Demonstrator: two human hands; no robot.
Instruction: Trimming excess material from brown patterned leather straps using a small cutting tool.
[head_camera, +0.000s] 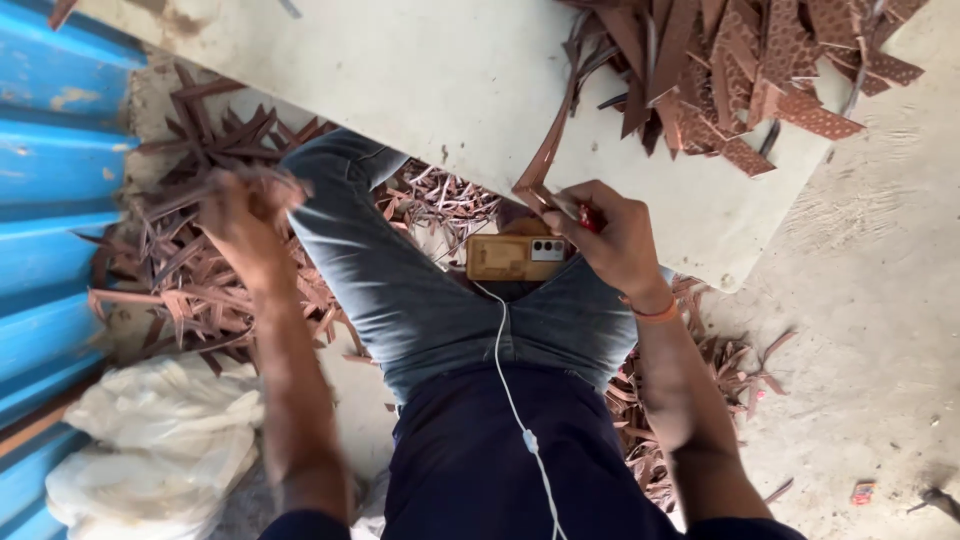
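My right hand (612, 238) grips a small red-handled cutting tool (588, 216) together with the end of a long brown strip (548, 160) that curves up toward the pile on the board. My left hand (240, 212), blurred by motion, is closed on a brown offcut (272, 180) over the scrap heap at my left. A tan phone (516, 257) lies on my lap between the hands, with a white cable (508, 385) running down from it.
A pale board (420, 80) lies across in front of me, carrying a heap of textured brown pieces (760, 70). Brown trimmings (190, 280) litter the floor by both legs. A blue corrugated wall (50, 200) and white bags (160, 450) stand left.
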